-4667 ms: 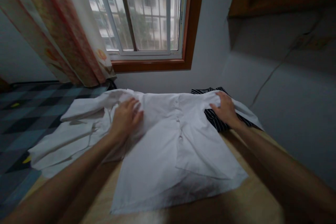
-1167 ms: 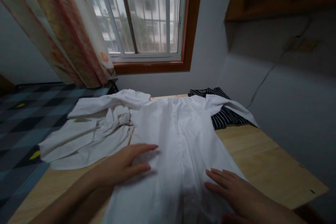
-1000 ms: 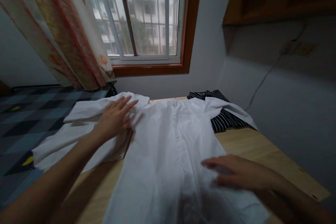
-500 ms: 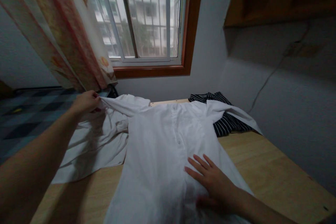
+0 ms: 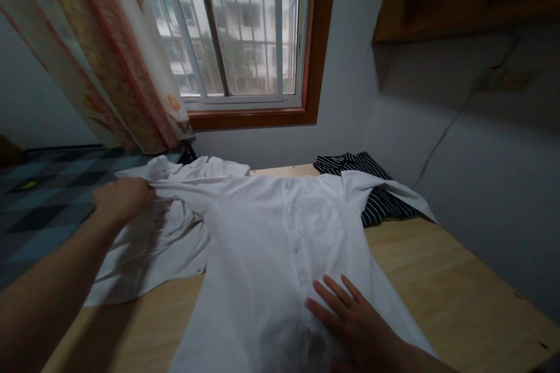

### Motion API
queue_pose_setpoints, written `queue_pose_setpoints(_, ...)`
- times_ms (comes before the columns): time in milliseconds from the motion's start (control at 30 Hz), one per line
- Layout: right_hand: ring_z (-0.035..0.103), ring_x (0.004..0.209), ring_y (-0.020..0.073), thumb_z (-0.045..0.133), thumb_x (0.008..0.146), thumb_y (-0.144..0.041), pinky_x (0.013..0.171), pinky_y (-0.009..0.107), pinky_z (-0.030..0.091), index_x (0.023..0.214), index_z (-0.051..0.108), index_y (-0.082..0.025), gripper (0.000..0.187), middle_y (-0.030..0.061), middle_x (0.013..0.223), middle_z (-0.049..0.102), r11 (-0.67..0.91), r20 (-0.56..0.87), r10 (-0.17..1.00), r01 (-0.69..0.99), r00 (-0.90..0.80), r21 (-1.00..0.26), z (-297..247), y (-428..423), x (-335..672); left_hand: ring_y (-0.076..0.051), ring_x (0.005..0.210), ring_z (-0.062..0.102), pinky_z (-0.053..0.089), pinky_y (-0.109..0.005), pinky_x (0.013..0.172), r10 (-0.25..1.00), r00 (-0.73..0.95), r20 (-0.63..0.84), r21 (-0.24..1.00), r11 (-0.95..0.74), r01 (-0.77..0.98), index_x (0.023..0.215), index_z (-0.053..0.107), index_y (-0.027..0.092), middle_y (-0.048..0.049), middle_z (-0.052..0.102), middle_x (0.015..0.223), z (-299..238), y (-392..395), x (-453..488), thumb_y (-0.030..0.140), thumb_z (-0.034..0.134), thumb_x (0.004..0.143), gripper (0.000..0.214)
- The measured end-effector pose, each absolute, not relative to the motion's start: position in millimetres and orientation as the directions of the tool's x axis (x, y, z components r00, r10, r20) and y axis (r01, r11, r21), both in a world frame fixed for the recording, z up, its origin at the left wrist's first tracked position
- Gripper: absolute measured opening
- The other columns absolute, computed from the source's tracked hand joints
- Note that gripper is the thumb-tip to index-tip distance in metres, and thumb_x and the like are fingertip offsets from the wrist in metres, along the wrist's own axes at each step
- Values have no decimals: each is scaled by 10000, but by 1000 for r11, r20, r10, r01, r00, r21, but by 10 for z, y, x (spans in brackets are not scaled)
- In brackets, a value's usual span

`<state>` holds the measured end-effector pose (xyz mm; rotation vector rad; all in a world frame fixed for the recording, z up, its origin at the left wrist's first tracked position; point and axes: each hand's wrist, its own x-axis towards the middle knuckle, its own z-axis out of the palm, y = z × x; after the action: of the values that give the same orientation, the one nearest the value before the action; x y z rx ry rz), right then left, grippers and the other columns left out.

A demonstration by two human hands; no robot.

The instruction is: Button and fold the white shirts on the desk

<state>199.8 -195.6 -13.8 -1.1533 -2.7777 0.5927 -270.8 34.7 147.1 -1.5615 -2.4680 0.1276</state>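
Across a pale wooden table [image 5: 441, 280] lies a white shirt [image 5: 254, 245], front up, its collar end toward the window [image 5: 249, 23] and its lower part running out of view at the bottom. Left of it, partly under it, is a crumpled white garment [image 5: 179, 245]; at the far right a black striped garment [image 5: 380, 205] sits beneath the shirt's right-hand sleeve [image 5: 391, 185]. The left hand [image 5: 122, 197] is curled closed around the left-hand sleeve [image 5: 186, 191] — drawn out sideways, creased. The right hand [image 5: 354, 320] is wide, fingers spread on the lower front — how firmly, I cannot tell. Small buttons [image 5: 296, 250] line the fairly smooth front.
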Motion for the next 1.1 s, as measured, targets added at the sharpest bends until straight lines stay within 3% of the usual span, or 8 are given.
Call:
queue_pose_setpoints(167,574,1156,322,591,801,-636,991,467,439,1314,573,-244,646,127,1283,617,549,-44,766,688,-642,-474,266,-1593,2098,-327,1011,591,449,-393,789,880,-122,459,-315,290,903,1016,668,114,-186,675,1082,1613,270,-2297,299,382,850,379)
queue_pose_setpoints(267,579,1139,264,533,889,-510,996,406,430,1218,624,-197,464,116,1223,644,466,167,880,737,-445,-490,583,-830,2178,-289,1034,571,430,-370,850,837,158,524,-292,2,956,1033,676,137,-148,679,1084,1659,367,-1767,308,383,873,375)
queue_pose_setpoints(400,531,1196,215,451,948,-313,1036,347,382,1240,575,-141,361,129,1280,597,314,367,917,850,-156,-423,715,383,2228,-253,1017,603,444,-332,858,873,255,415,-113,-229,967,1056,686,184,-105,692,1089,1450,678,-1111,395,366,923,406)
queue_pose_setpoints(567,493,1245,234,438,960,-265,1005,342,379,1319,505,-130,389,156,1358,531,34,193,981,974,11,-224,501,1092,2321,-254,1001,646,459,-310,827,956,263,133,-72,-255,964,1034,712,180,-137,706,1074,1081,1085,-703,327,395,916,368)
queue_pose_setpoints(800,620,1012,285,661,777,-242,828,324,426,1065,647,-100,321,178,1083,678,14,60,998,988,-4,-156,288,1065,2527,-240,841,680,475,-272,701,899,349,-266,-52,-375,926,829,766,150,-147,744,914,850,1193,-549,407,580,773,321)
queue_pose_setpoints(900,602,1039,249,608,828,-269,839,283,396,1076,631,-160,272,120,1102,679,100,84,993,983,-88,-151,347,952,2610,-208,798,671,457,-255,687,835,442,-327,-11,-471,882,792,756,189,-86,749,842,846,1054,-545,398,627,738,251)
queue_pose_setpoints(967,603,1007,239,504,908,-310,827,281,384,1118,595,-176,266,101,1065,682,134,205,974,976,-98,-169,403,858,2673,-211,826,665,445,-264,698,851,486,-200,-26,-500,865,837,744,223,-62,746,860,885,963,-564,389,607,769,226)
queue_pose_setpoints(1100,592,910,273,336,976,-367,807,330,375,1113,566,-138,352,138,967,664,38,547,831,972,97,-231,498,765,2744,-252,863,656,428,-313,714,893,299,338,-28,-308,951,1030,688,237,-88,721,935,1018,913,-621,434,398,930,364)
